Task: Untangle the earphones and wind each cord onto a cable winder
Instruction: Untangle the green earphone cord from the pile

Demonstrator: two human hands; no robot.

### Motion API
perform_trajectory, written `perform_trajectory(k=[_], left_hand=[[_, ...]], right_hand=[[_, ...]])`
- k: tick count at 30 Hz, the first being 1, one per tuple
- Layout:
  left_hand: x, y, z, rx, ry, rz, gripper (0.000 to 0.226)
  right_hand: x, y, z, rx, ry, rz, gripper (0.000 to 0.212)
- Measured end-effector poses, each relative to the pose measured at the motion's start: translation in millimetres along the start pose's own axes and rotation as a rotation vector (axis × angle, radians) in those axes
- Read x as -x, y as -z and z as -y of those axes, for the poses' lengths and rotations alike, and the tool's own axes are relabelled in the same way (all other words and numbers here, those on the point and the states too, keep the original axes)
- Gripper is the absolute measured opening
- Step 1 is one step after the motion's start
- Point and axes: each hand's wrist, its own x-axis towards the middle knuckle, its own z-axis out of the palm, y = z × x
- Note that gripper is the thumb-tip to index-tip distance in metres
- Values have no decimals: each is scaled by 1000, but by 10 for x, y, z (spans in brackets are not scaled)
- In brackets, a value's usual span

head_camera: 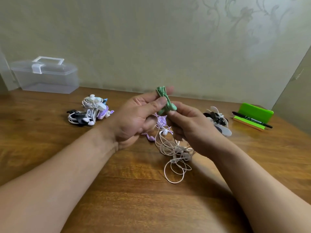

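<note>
"Reading anything on the pen (250,119)?"

"No. There is pale print along its black barrel, too small to make out. It lies across a bright green block (255,111), well to the right of the right fingers. I see no brand anywhere else."

"What do the fingers hold?"

"The left hand (134,118) has thin, matte green cord (161,93) looped in a tight coil round its raised fingertips, with the thumb pressed against the strands. The right hand (190,130) is curled, and its thumb and forefinger pinch the smooth, rounded green earbuds (168,109) just under the left thumb. The two hands almost touch."

"And the other earphones?"

"A loose tangle (175,153) of glossy pinkish-white cord lies on the wooden table (117,182) right below the right fingers, its loops spilling toward the person. Purple earbuds (151,138) show between the two hands, lower down. Far to the left of the left fingers sits a pile (90,111) of wound white, black and lilac sets."

"Any winders?"

"Flat black and white winders (218,121) with rounded lobes lie just beyond the right knuckles. A clear plastic box (47,76) with a handle stands far behind the left fingers, against the wall."
</note>
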Motion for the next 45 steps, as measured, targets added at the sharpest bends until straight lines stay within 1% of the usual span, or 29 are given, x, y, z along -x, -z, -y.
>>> perform_trajectory(k=[1,2,4,7,8,9,11,12,16,18,21,24,25,27,30,33,35,37,40,43,45], left_hand=[[-20,-1,8,-18,-16,-62,40],[-44,2,13,-59,-47,-131,40],[-71,14,30,-220,-116,-233,41],[-86,68,122,-566,-185,-289,41],[-83,81,159,-669,-191,-306,37],[-89,103,192,-756,-196,-323,33],[-111,116,228,-847,-214,-358,34],[-114,98,232,-838,-218,-363,34],[-119,96,195,-642,-182,-368,38],[-129,102,188,-617,-171,-376,37],[-114,103,204,-688,-157,-376,36],[-89,99,199,-837,-132,-358,28],[-85,101,189,-892,-124,-337,24],[-84,85,176,-921,-86,-280,15],[-57,72,158,-867,-14,-173,21],[-26,87,147,-796,60,0,18],[-13,92,133,-818,55,48,18],[-2,84,111,-783,41,77,17],[25,82,49,-614,68,148,20],[45,57,0,-342,105,171,25],[58,36,-36,-255,116,180,24]], right_hand=[[11,-17,-10,70,3,6,32],[17,-37,-16,166,6,5,30],[19,-77,-29,312,15,-15,24],[25,-131,1,345,62,-126,7],[33,-147,13,340,79,-168,7],[43,-163,32,349,100,-205,12],[51,-163,57,396,144,-246,16],[49,-148,51,416,154,-252,16],[60,-145,32,488,163,-238,9],[63,-162,11,519,185,-220,7],[44,-170,-27,562,239,-223,7],[31,-131,-42,573,272,-242,8],[31,-119,-35,569,284,-253,8],[30,-83,-17,574,299,-283,8],[37,-10,5,585,289,-318,6],[60,30,20,574,296,-320,8],[68,19,33,559,309,-303,9],[66,23,42,524,324,-274,11],[44,103,61,410,309,-217,22],[32,146,87,116,160,-82,30],[39,117,95,-57,83,25,28]])
